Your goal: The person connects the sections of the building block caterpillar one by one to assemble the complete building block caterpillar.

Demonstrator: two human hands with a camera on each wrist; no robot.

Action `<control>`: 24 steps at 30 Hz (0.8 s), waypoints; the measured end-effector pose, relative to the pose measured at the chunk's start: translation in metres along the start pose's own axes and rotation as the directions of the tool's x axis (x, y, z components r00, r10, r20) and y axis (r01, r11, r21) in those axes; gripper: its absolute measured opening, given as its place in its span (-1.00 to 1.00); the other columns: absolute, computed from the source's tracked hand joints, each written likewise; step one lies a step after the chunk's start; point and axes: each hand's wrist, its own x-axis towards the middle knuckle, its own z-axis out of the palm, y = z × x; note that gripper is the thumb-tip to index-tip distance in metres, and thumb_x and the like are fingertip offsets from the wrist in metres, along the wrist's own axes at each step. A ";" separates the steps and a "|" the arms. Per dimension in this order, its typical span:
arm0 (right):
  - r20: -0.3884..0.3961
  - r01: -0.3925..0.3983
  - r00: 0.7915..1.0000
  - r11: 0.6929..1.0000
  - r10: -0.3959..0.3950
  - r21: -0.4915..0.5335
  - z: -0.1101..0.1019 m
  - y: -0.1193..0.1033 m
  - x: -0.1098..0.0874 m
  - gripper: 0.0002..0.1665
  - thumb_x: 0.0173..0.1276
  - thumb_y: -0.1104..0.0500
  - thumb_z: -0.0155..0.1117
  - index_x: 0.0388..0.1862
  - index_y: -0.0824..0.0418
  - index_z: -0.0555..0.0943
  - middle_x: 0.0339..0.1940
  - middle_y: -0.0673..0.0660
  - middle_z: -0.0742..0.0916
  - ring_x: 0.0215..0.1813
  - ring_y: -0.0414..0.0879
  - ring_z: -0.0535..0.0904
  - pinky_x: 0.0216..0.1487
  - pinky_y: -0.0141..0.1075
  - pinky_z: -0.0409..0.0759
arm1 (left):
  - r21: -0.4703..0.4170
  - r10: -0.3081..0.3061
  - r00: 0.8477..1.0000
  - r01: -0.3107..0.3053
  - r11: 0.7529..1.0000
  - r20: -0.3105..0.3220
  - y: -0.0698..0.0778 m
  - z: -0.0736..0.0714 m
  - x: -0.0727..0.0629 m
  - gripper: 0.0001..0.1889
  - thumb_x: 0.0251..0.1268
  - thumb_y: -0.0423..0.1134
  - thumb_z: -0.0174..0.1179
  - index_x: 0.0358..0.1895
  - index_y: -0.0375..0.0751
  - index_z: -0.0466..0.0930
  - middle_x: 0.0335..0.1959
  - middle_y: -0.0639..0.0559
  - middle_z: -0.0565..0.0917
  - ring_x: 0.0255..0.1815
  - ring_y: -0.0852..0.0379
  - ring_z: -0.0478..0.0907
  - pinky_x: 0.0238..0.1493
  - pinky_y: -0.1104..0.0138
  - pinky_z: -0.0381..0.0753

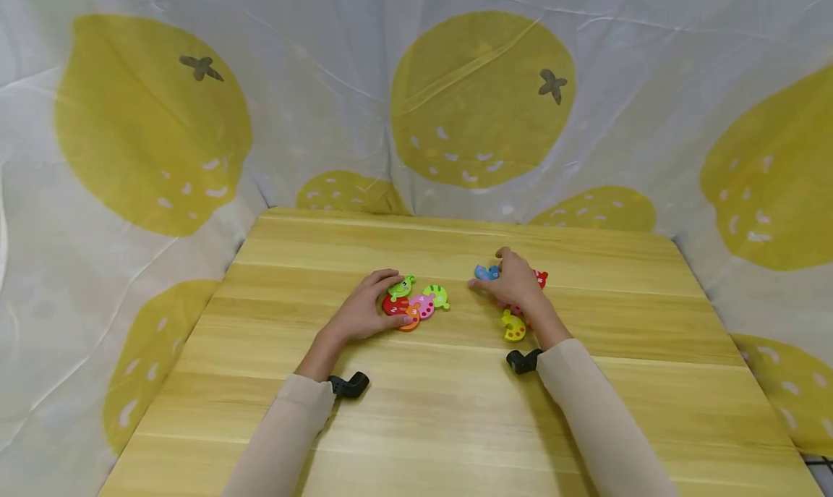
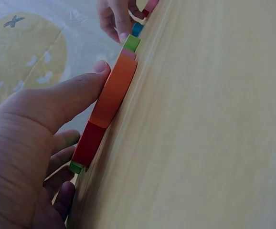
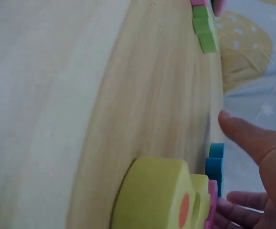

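Observation:
My left hand grips a joined cluster of flat jigsaw pieces on the table, thumb on the orange piece and fingers round the far side by a green piece with a face. Between them lies a red piece; a pink piece and a striped green piece continue the chain rightward. Over a second group hovers my right hand, thumb and fingers spread about a blue piece. A yellow piece lies below that hand, a red piece beyond it; a pink one is partly hidden underneath.
The pieces lie on a wood-grain table. A pale curtain with yellow lemon prints hangs behind and along both sides. Black wrist mounts stick out from the cuffs of both beige sleeves.

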 end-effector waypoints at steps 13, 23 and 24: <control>-0.012 0.086 0.996 0.993 -0.086 0.082 0.004 -0.004 -0.010 -0.18 0.22 -0.01 0.56 0.36 0.29 0.45 0.12 0.22 0.64 0.07 0.12 0.62 0.02 -0.08 0.68 | -0.009 -0.001 1.000 0.001 1.000 0.006 -0.002 0.004 0.002 -0.14 0.17 0.19 0.47 0.51 -0.04 0.41 0.59 0.07 0.28 0.63 -0.07 0.18 0.55 -0.10 0.30; -0.020 0.179 0.984 0.967 -0.179 0.182 0.010 -0.032 -0.041 -0.32 0.18 0.13 0.59 0.26 0.26 0.57 0.13 0.19 0.69 0.03 0.08 0.64 0.06 -0.08 0.69 | -0.017 0.002 1.000 -0.002 1.000 -0.016 -0.001 -0.003 0.003 -0.20 0.23 0.08 0.45 0.50 -0.11 0.42 0.57 0.01 0.28 0.62 -0.08 0.16 0.57 -0.09 0.28; -0.017 0.178 0.984 0.967 -0.178 0.185 0.012 -0.034 -0.044 -0.33 0.17 0.14 0.59 0.25 0.24 0.58 0.11 0.18 0.69 0.02 0.07 0.63 0.07 -0.08 0.69 | -0.018 -0.003 1.000 0.002 1.000 -0.013 -0.001 -0.003 0.003 -0.21 0.25 0.08 0.44 0.51 -0.11 0.41 0.57 0.01 0.28 0.63 -0.08 0.16 0.57 -0.08 0.27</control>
